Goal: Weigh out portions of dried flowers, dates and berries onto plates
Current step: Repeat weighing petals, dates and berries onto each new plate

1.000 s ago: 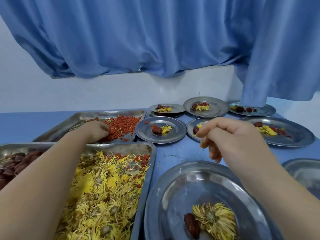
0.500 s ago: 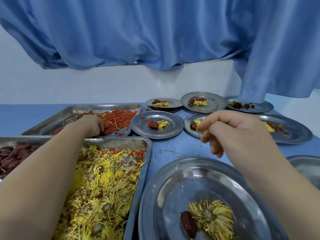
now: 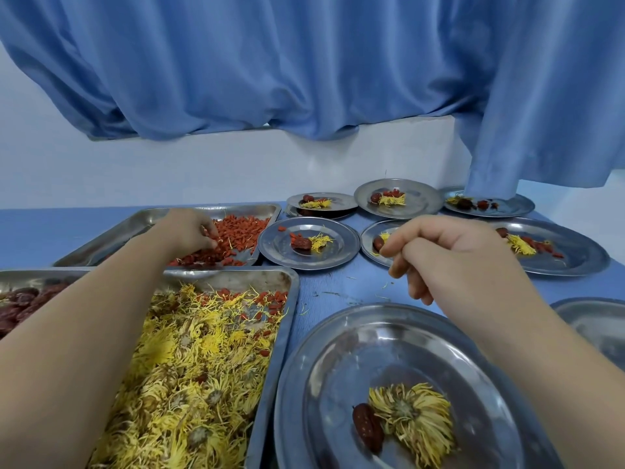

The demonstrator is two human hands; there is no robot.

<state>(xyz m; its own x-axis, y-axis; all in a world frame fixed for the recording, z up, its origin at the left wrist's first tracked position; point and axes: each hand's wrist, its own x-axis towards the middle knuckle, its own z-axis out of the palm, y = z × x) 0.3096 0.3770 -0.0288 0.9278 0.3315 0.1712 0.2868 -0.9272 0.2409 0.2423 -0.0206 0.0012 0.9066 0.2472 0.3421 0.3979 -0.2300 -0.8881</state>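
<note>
My left hand [image 3: 189, 231] reaches into the far steel tray [image 3: 142, 218] and curls its fingers round a pinch of red berries [image 3: 243, 228]. My right hand [image 3: 449, 255] hovers with curled fingers, thumb and forefinger pressed together, over a small plate [image 3: 370, 231] that holds a date and yellow petals; nothing shows between the fingertips. The big near plate [image 3: 338, 367] carries one date [image 3: 367, 426] and a dried yellow flower [image 3: 412, 414]. A tray of dried flowers [image 3: 203, 350] lies under my left forearm. Dates [image 3: 20, 299] fill a tray at the left edge.
Several filled plates stand at the back: one in the middle [image 3: 307, 243], three along the wall [image 3: 321, 204] [image 3: 397, 198] [image 3: 490, 204], one at the right [image 3: 561, 248]. Another plate's rim [image 3: 592, 319] shows at the right edge. A blue curtain [image 3: 304, 79] hangs above the blue table [image 3: 324, 286].
My left hand's fingers have dug into the red berries and closed on some. My right hand stays almost in place over the small plate. The view has shifted slightly.
</note>
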